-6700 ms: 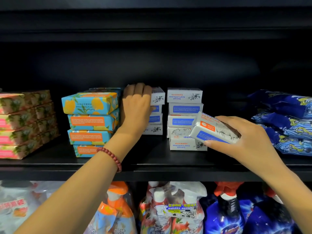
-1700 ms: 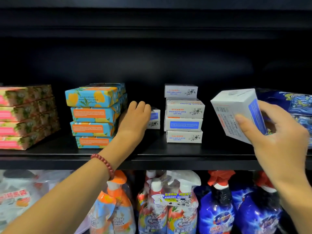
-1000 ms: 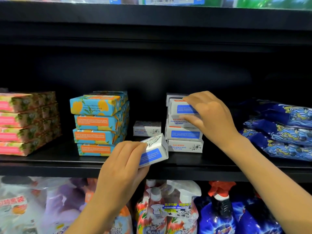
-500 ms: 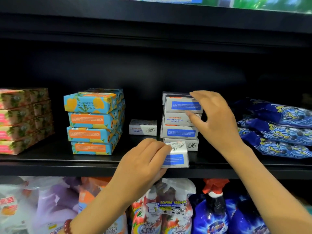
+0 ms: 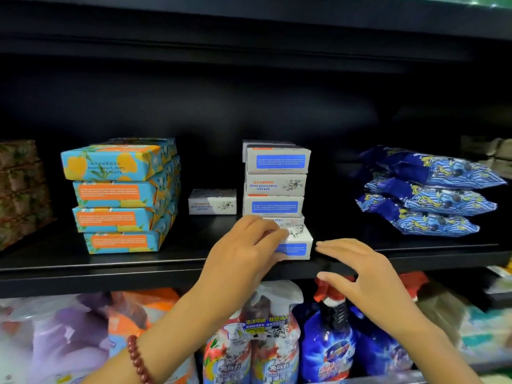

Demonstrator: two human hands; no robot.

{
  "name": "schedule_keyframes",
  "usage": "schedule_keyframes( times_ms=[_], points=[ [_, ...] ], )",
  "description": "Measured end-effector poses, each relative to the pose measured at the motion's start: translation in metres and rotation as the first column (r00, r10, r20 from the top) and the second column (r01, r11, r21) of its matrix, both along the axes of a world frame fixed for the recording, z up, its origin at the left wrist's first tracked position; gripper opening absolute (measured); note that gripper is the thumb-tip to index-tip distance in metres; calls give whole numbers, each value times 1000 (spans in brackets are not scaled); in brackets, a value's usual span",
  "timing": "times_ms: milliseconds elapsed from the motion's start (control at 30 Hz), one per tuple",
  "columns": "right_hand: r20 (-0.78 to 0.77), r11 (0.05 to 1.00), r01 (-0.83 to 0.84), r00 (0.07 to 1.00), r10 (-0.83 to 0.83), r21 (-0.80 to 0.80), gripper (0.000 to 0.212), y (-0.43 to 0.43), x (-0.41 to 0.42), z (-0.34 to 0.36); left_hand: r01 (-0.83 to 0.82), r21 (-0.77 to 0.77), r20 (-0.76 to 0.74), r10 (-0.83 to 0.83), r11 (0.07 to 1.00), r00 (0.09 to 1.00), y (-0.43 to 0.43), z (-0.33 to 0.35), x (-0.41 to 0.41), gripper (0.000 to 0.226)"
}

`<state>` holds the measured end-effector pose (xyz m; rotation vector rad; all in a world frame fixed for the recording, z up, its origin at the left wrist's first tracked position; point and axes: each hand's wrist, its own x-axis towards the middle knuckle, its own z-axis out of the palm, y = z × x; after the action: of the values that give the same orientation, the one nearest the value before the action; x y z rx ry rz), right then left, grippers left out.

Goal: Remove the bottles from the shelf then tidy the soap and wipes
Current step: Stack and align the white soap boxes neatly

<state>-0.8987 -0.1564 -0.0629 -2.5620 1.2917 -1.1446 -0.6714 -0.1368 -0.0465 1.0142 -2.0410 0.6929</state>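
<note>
While both forearms are raised from the bottom edge toward the black shelf (image 5: 83,275), a red bead bracelet (image 5: 137,360) is seen on the left wrist at seven o'clock. Spray bottles (image 5: 263,336) are ranged below the shelf, behind the arms. The left hand (image 5: 241,259) is curled over a white soap box (image 5: 295,242) at the shelf's front edge, near centre; its fingers are closed on the box's left end and top, and the box is held level on the board. The right hand (image 5: 368,278), at four o'clock, is kept palm down just beside the box's right end, fingers spread wide and holding nothing; whether a fingertip touches the box cannot be told. Directly behind the box, a white soap stack (image 5: 275,184) is seen, with a single white box (image 5: 212,202) lying to its left. Farther out, blue-and-orange soap boxes (image 5: 122,195) are stacked at nine o'clock, and blue wipe packs (image 5: 432,189) are piled at three o'clock.
</note>
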Motion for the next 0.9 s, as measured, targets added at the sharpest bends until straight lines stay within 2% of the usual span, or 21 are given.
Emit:
schedule_keyframes(
  times_ms=[300, 500, 700, 733, 833, 900],
  points=[
    [85, 999, 37, 996, -38, 18, 42, 2, 4, -3, 24, 73, -130, -15, 997, 991, -6, 0, -6, 27],
    [86, 999, 45, 995, -48, 30, 41, 5, 6, 0, -41, 169, -149, 66, 985, 987, -9, 9, -12, 28],
    [87, 998, 55, 994, -58, 44, 40, 5, 6, 2, -32, 235, -153, 69, 971, 986, -15, 11, -12, 31],
    [78, 997, 56, 995, -60, 43, 40, 5, 5, 3, -12, 243, -177, 57, 970, 983, -13, 13, -10, 33],
    [37, 997, 60, 997, -62, 41, 39, 6, 6, 8, 63, 258, -374, 39, 964, 927, -4, 26, 8, 39],
    [-6, 997, 67, 998, -67, 41, 42, 5, 9, 12, -24, 225, -379, 110, 974, 919, -4, 35, 29, 37]
  ],
)
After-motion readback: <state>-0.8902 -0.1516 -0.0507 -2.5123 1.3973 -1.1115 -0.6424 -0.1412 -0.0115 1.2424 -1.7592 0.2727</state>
